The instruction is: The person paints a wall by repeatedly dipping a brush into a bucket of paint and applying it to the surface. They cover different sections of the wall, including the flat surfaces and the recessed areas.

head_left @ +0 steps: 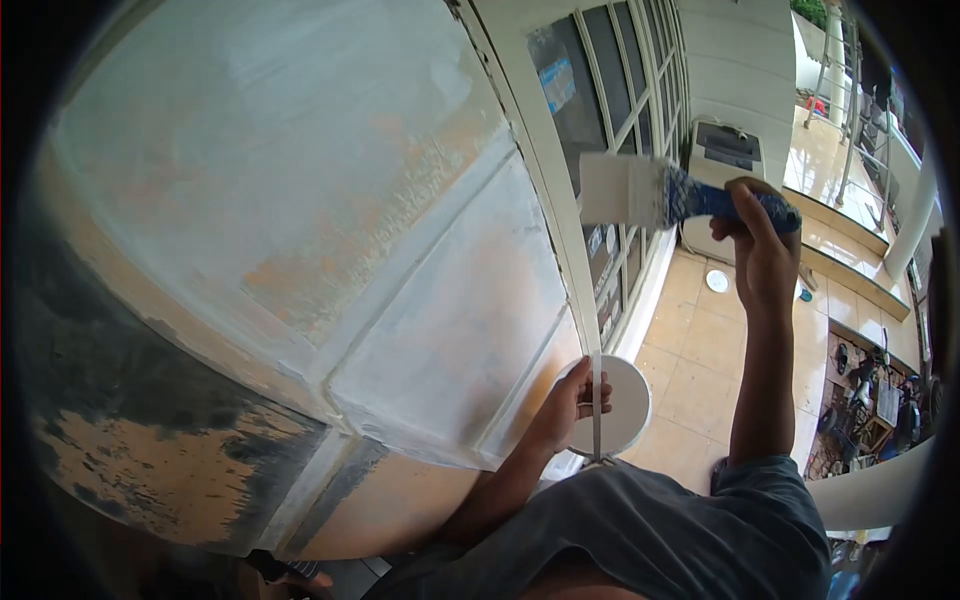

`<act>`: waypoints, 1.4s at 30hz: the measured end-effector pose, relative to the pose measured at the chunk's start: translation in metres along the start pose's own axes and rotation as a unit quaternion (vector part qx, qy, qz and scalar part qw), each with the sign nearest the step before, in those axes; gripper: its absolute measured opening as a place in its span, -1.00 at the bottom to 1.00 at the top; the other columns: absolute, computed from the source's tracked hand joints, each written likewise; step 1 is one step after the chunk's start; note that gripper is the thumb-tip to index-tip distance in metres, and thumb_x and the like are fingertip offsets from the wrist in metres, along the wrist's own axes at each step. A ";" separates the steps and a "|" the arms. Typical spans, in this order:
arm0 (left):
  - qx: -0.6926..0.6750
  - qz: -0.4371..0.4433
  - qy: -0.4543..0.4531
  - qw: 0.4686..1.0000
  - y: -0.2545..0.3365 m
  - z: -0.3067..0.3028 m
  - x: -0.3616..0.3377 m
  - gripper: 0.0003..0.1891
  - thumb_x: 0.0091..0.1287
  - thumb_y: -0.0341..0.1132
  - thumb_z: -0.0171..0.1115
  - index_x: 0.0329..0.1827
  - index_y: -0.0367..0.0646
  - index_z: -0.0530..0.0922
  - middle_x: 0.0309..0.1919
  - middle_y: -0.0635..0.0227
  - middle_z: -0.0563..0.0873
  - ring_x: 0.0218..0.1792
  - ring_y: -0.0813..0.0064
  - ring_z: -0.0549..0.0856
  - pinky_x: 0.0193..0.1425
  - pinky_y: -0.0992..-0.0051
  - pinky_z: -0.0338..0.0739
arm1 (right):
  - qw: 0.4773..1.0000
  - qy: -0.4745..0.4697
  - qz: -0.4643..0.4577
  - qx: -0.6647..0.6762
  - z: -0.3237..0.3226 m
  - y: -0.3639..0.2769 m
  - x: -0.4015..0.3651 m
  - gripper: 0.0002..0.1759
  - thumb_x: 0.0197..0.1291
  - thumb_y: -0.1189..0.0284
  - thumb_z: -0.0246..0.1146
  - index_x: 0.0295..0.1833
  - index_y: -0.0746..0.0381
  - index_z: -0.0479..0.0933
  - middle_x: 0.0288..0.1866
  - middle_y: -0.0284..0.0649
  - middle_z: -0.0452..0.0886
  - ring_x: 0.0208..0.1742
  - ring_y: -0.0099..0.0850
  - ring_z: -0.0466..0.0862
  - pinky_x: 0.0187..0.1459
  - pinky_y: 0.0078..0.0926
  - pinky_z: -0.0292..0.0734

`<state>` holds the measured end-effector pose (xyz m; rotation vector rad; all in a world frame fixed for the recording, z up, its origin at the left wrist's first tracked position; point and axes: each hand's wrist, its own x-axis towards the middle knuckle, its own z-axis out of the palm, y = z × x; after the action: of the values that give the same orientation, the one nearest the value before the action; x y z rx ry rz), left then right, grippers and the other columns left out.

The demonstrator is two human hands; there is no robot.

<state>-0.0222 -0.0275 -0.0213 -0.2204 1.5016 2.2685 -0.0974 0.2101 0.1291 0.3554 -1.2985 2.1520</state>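
My right hand (765, 245) is raised, its fingers wrapped around the blue, paint-spotted handle of a wide paintbrush (690, 197). The brush's broad head is white and points left, in front of the barred window. Lower down, my left hand (580, 400) is closed around the thin pale handle of a round bucket (627, 415). White paint appears to fill the bucket, which hangs close to my body. Left of both hands curves a large surface (450, 320), partly coated in white, with orange-tan and grey patches showing through. The brush is apart from this surface.
A barred window (640, 75) lies beyond the curved surface. A pale top-loading machine (725, 165) stands by the wall. Far below is a tiled floor (680, 330) with a white round lid-like object (717, 281). Steps (850, 265), a railing and cluttered items (880, 400) lie right.
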 end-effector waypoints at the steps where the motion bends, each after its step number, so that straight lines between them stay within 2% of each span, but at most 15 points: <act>1: -0.002 0.001 0.002 1.000 0.000 0.000 0.000 -0.44 0.45 0.07 -0.15 0.03 -0.36 0.47 -0.23 0.22 0.62 -0.17 0.38 0.63 0.02 0.28 0.56 | 0.999 -0.017 0.045 -0.021 -0.013 0.002 -0.011 -0.76 0.18 0.46 0.30 -0.13 0.42 0.54 -0.35 -0.11 0.63 -0.47 -0.40 0.63 -0.44 -0.54 0.51; 5: 0.014 0.018 -0.006 1.000 -0.002 -0.001 0.001 -0.44 0.45 0.10 -0.18 -0.02 -0.28 0.52 -0.28 0.30 0.64 -0.20 0.43 0.62 0.01 0.32 0.54 | 0.968 -0.061 0.169 -0.177 -0.051 0.019 -0.046 -0.84 0.14 0.51 0.27 -0.22 0.40 0.56 -0.48 -0.13 0.63 -0.55 -0.43 0.62 -0.49 -0.55 0.49; 6: 0.016 0.023 -0.007 1.000 -0.003 -0.001 0.001 -0.42 0.45 0.12 -0.20 -0.03 -0.28 0.53 -0.29 0.29 0.64 -0.20 0.43 0.62 0.02 0.33 0.53 | 0.957 -0.059 0.185 -0.216 -0.056 0.020 -0.053 -0.81 0.16 0.50 0.26 -0.17 0.41 0.55 -0.46 -0.15 0.61 -0.55 -0.43 0.60 -0.52 -0.54 0.48; 9: 0.020 0.022 -0.009 1.000 0.000 0.001 0.000 -0.38 0.44 0.15 -0.23 -0.05 -0.31 0.53 -0.29 0.26 0.64 -0.20 0.42 0.62 0.03 0.34 0.52 | 0.946 -0.077 0.217 -0.227 -0.064 0.020 -0.066 -0.81 0.11 0.47 0.30 -0.24 0.40 0.58 -0.54 -0.17 0.62 -0.58 -0.48 0.60 -0.51 -0.59 0.47; 13: 0.046 0.026 -0.005 0.999 0.009 0.008 -0.005 -0.34 0.42 0.18 -0.22 -0.04 -0.35 0.52 -0.29 0.23 0.63 -0.20 0.38 0.62 0.03 0.34 0.52 | 0.913 -0.152 0.235 -0.296 -0.055 0.029 -0.083 -0.79 0.12 0.39 0.32 -0.28 0.36 0.61 -0.55 -0.20 0.63 -0.56 -0.54 0.61 -0.50 -0.61 0.49; 15: 0.055 0.028 -0.009 0.998 0.010 0.009 -0.006 -0.32 0.40 0.20 -0.21 -0.04 -0.37 0.51 -0.28 0.21 0.63 -0.19 0.37 0.62 0.05 0.34 0.51 | 0.872 -0.218 0.257 -0.355 -0.039 0.042 -0.099 -0.74 0.10 0.34 0.34 -0.34 0.36 0.61 -0.54 -0.16 0.64 -0.56 -0.47 0.63 -0.46 -0.54 0.52; 18: 0.057 0.026 0.003 0.998 0.010 0.011 -0.006 -0.28 0.39 0.23 -0.23 -0.03 -0.40 0.51 -0.29 0.20 0.63 -0.21 0.38 0.61 0.05 0.36 0.49 | 0.777 -0.410 0.155 -0.452 -0.029 0.086 -0.123 -0.81 0.03 0.40 0.32 -0.33 0.33 0.61 -0.52 -0.12 0.64 -0.45 -0.25 0.66 -0.30 -0.37 0.56; 19: 0.059 0.024 -0.001 0.998 0.010 0.012 -0.008 -0.26 0.38 0.24 -0.24 -0.02 -0.41 0.51 -0.29 0.20 0.63 -0.21 0.38 0.61 0.05 0.36 0.49 | 0.740 -0.473 0.127 -0.460 -0.031 0.106 -0.130 -0.82 0.01 0.43 0.32 -0.29 0.31 0.60 -0.50 -0.14 0.64 -0.41 -0.21 0.65 -0.23 -0.33 0.57; 21: 0.067 0.028 -0.011 0.997 0.013 0.012 -0.008 -0.24 0.38 0.25 -0.26 -0.01 -0.42 0.51 -0.30 0.20 0.62 -0.22 0.39 0.60 0.04 0.38 0.48 | 0.625 -0.590 0.167 -0.483 -0.029 0.142 -0.142 -0.93 -0.09 0.54 0.26 -0.41 0.30 0.59 -0.46 -0.05 0.64 -0.31 -0.08 0.66 -0.22 -0.24 0.56; 26: 0.087 0.037 -0.005 0.995 0.017 0.020 -0.012 -0.20 0.37 0.27 -0.27 0.01 -0.47 0.50 -0.30 0.17 0.62 -0.25 0.38 0.60 0.01 0.41 0.48 | 0.645 -0.622 0.188 -0.402 -0.054 0.218 -0.183 -0.85 -0.13 0.58 0.23 -0.34 0.26 0.53 -0.29 -0.08 0.62 -0.17 -0.09 0.63 -0.14 -0.27 0.53; 30: 0.088 0.032 0.003 0.996 0.016 0.017 -0.011 -0.20 0.36 0.27 -0.26 0.03 -0.48 0.49 -0.30 0.16 0.62 -0.24 0.38 0.59 0.02 0.40 0.49 | 0.648 -0.619 0.202 -0.396 -0.038 0.200 -0.167 -0.80 -0.15 0.59 0.22 -0.29 0.23 0.53 -0.26 -0.12 0.61 -0.15 -0.11 0.63 -0.15 -0.27 0.53; 33: 0.082 0.033 0.002 0.996 0.016 0.018 -0.011 -0.20 0.36 0.27 -0.25 0.03 -0.48 0.48 -0.30 0.16 0.61 -0.24 0.37 0.59 0.02 0.40 0.49 | 0.622 -0.624 0.149 -0.448 -0.039 0.199 -0.166 -0.80 -0.14 0.60 0.22 -0.29 0.21 0.54 -0.26 -0.13 0.62 -0.15 -0.13 0.63 -0.16 -0.27 0.53; 36: 0.079 0.031 0.002 0.996 0.015 0.016 -0.011 -0.20 0.36 0.27 -0.25 0.03 -0.48 0.48 -0.30 0.16 0.61 -0.24 0.37 0.59 0.02 0.40 0.49 | 0.635 -0.612 0.142 -0.449 -0.033 0.185 -0.161 -0.81 -0.13 0.60 0.22 -0.30 0.20 0.54 -0.27 -0.12 0.61 -0.16 -0.13 0.64 -0.16 -0.27 0.53; 39: 0.076 0.025 0.000 0.997 0.011 0.013 -0.010 -0.20 0.36 0.27 -0.25 0.03 -0.48 0.49 -0.29 0.17 0.61 -0.23 0.38 0.59 0.03 0.40 0.48 | 0.631 -0.607 0.170 -0.452 -0.028 0.176 -0.158 -0.81 -0.10 0.59 0.22 -0.28 0.21 0.55 -0.27 -0.11 0.61 -0.15 -0.13 0.63 -0.16 -0.28 0.53; 42: 0.077 0.022 0.000 0.997 0.012 0.011 -0.009 -0.20 0.36 0.27 -0.26 0.03 -0.48 0.49 -0.29 0.17 0.61 -0.22 0.38 0.58 0.04 0.39 0.47 | 0.660 -0.606 0.090 -0.435 -0.043 0.194 -0.161 -0.90 -0.10 0.55 0.24 -0.37 0.26 0.54 -0.39 -0.10 0.62 -0.25 -0.10 0.65 -0.21 -0.24 0.54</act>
<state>-0.0181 -0.0239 -0.0039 -0.1438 1.6880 2.1732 -0.0861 0.1240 -0.1116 1.3751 -2.9410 0.9065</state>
